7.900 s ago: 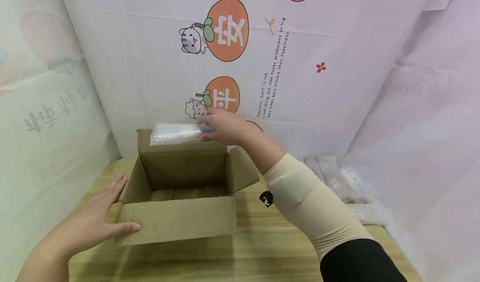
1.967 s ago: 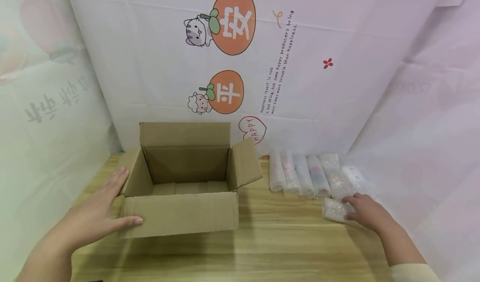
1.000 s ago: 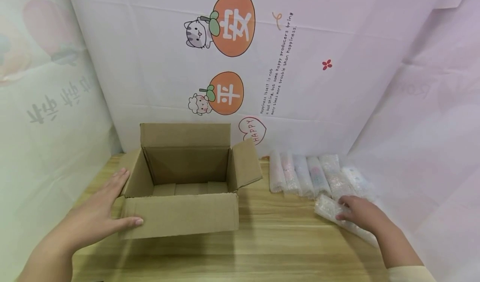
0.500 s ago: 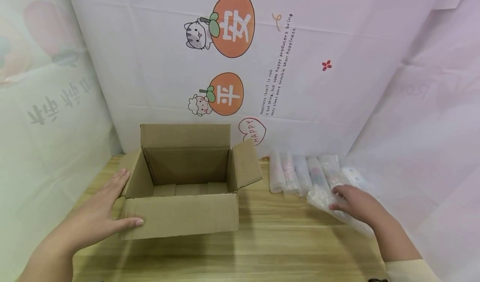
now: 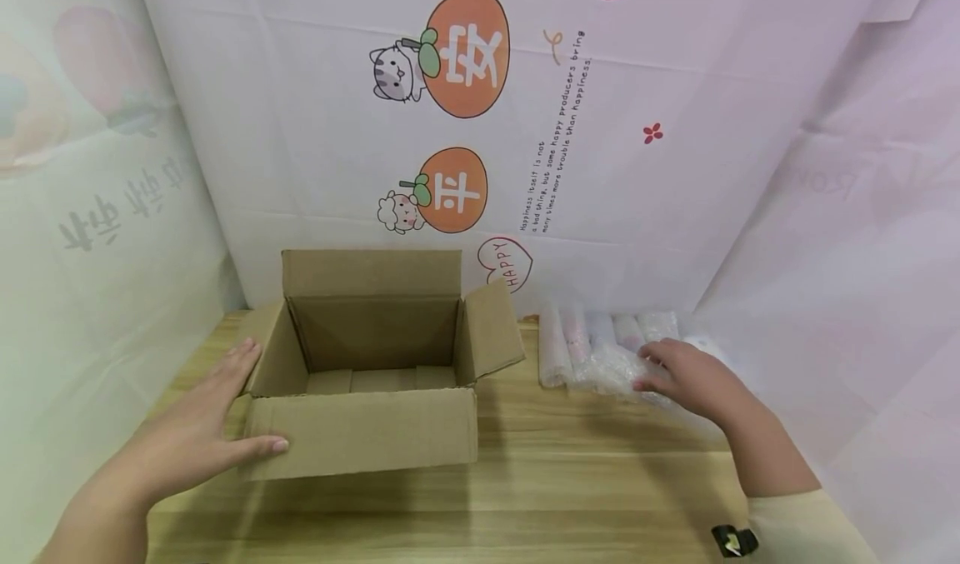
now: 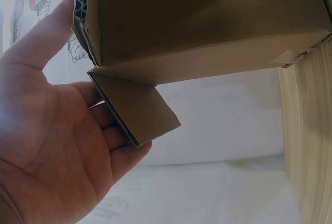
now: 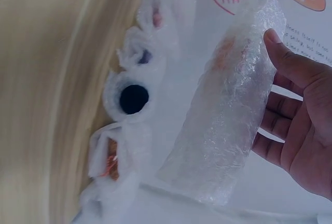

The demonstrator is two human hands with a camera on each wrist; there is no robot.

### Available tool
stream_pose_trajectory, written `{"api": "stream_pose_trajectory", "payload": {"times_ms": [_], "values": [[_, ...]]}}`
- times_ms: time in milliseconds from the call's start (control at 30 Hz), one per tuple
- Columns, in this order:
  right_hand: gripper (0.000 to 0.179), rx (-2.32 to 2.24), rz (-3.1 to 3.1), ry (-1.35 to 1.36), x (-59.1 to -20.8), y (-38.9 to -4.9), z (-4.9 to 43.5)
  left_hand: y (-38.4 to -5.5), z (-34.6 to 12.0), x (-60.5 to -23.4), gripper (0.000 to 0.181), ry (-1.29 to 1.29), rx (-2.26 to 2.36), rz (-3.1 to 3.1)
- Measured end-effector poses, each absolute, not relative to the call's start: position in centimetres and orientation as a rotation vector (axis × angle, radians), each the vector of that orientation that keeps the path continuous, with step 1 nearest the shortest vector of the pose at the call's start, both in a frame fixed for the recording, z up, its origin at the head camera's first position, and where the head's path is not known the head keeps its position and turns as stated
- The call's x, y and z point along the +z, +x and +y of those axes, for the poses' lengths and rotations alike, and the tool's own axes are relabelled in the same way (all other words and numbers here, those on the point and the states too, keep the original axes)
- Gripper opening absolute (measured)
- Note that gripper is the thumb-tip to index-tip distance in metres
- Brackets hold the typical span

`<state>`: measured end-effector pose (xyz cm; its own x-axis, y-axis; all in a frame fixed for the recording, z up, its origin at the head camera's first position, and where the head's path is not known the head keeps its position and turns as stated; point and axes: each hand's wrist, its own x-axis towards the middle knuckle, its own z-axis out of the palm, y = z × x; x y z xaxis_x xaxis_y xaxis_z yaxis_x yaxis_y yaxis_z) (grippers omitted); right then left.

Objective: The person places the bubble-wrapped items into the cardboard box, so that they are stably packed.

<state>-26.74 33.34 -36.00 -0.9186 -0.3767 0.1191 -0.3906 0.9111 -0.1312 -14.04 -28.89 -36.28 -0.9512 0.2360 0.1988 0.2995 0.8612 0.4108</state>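
An open cardboard box [image 5: 360,431] stands on the wooden table, its four flaps spread outward. My left hand [image 5: 197,437] lies flat against its left front corner, fingers straight; in the left wrist view the palm [image 6: 52,146] sits under the side flap [image 6: 137,111]. To the right, my right hand [image 5: 690,376] grips a bubble-wrapped roll [image 5: 613,376] above a row of similar wrapped rolls [image 5: 564,346]. The right wrist view shows the thumb and fingers [image 7: 295,125] curled round the roll [image 7: 233,105], with the row [image 7: 135,99] beneath it.
The wooden table [image 5: 562,481] is hemmed in by a printed sheet [image 5: 675,172] at the back and on both sides. A small black clip [image 5: 733,540] sits on my right sleeve. The box interior shows only its bottom flaps.
My right hand has picked the wrapped roll up from the table's right edge and carried it left, over the row. The left hand and the box have not moved.
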Motion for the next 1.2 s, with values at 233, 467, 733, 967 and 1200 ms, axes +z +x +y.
{"api": "stream_pose_trajectory", "payload": {"times_ms": [233,467,733,967,1200], "values": [[0.056,0.199,-2.945,0.654,-34.1,-27.1,31.5,-14.1,-28.9,-36.4,0.120,-0.425,-0.699,-2.888],[0.055,0.169,-2.903,0.710,-32.2,-27.7,29.8,-14.2,-29.1,-36.5,0.120,-0.431,-0.715,-2.886],[0.054,0.140,-2.845,0.775,-30.3,-28.4,28.0,-14.2,-29.1,-36.7,0.119,-0.427,-0.711,-2.886],[0.051,0.157,-2.841,0.784,-29.3,-28.9,26.8,-14.2,-29.0,-36.7,0.119,-0.424,-0.700,-2.894],[0.047,0.146,-2.824,0.793,-28.3,-29.6,25.4,-14.1,-28.9,-36.6,0.118,-0.424,-0.695,-2.894]]}}
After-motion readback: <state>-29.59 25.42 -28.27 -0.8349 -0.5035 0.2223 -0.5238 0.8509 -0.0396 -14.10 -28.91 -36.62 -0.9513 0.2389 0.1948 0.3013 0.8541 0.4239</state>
